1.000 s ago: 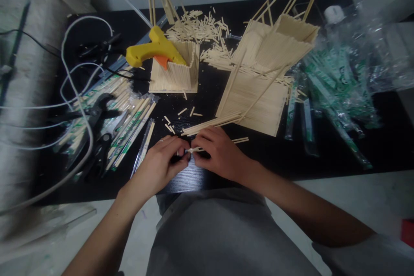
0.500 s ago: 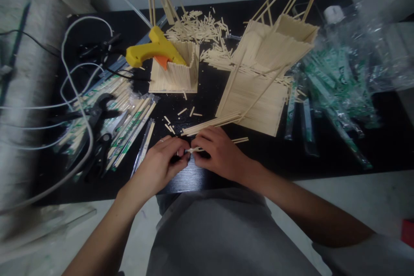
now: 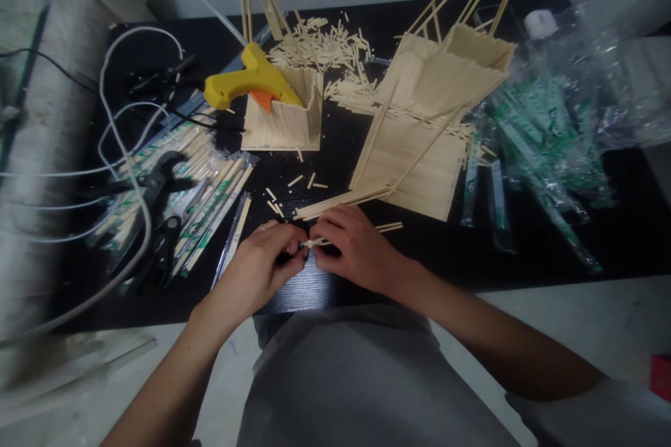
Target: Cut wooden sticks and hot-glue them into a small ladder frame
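At the front of the black table both my hands meet, fingertips almost touching. My right hand (image 3: 352, 246) is closed around a pair of chopsticks (image 3: 390, 227), whose far ends stick out to its right. Between the two hands a short pale end of them shows. My left hand (image 3: 271, 255) pinches at that end; what exactly lies in its fingers is mostly hidden. Just beyond my right hand lie several loose chopsticks (image 3: 340, 200). Short cut stick pieces (image 3: 295, 181) are scattered ahead of my left hand.
A yellow glue gun (image 3: 246, 80) rests in a small stick-built box (image 3: 309, 122). To its right stands a larger stick structure (image 3: 409, 160). Wrapped chopsticks (image 3: 214, 213), pliers (image 3: 157, 181) and a white cable (image 3: 147, 223) lie left; green-printed wrappers (image 3: 550, 126) are heaped right.
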`<act>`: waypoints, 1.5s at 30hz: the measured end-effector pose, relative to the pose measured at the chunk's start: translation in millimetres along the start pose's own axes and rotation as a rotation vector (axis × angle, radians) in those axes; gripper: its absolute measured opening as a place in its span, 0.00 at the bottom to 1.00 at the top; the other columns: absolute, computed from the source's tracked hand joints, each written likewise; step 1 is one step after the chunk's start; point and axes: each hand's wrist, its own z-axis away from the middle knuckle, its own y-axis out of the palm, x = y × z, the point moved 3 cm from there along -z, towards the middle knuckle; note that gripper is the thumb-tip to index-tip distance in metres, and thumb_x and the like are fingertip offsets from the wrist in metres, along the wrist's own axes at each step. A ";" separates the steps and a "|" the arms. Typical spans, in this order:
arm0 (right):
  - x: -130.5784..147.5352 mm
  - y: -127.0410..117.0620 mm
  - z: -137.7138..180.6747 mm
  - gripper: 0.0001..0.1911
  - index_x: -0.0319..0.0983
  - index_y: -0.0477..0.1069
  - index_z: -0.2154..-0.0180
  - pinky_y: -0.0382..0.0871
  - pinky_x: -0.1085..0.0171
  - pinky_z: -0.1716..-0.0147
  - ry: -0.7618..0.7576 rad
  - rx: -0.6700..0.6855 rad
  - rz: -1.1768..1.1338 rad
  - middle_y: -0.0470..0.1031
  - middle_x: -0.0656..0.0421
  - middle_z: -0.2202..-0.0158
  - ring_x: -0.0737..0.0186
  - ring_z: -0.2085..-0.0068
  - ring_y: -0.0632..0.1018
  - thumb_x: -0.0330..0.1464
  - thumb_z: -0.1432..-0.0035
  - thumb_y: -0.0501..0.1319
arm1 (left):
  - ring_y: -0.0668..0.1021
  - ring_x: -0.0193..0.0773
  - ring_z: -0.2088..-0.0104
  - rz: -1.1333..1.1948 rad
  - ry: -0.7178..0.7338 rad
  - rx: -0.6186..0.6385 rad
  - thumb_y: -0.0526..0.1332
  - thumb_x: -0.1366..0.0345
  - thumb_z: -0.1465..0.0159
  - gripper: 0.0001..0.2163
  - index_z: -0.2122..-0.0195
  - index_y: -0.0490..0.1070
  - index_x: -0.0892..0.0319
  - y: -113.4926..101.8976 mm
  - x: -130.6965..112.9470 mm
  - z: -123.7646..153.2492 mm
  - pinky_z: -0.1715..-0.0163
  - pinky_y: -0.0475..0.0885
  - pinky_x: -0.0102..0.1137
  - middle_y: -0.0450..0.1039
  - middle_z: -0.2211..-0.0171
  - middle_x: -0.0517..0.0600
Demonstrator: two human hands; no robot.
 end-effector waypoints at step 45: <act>-17.7 -37.2 24.7 0.03 0.39 0.75 0.63 0.70 0.55 0.53 0.020 -0.027 0.106 0.76 0.55 0.63 0.53 0.57 0.75 0.25 0.36 0.64 | 0.75 0.37 0.66 -0.033 -0.007 -0.007 0.62 0.66 0.29 0.03 0.56 0.75 0.56 -0.2 -1.0 -1.1 0.64 0.69 0.31 0.71 0.69 0.45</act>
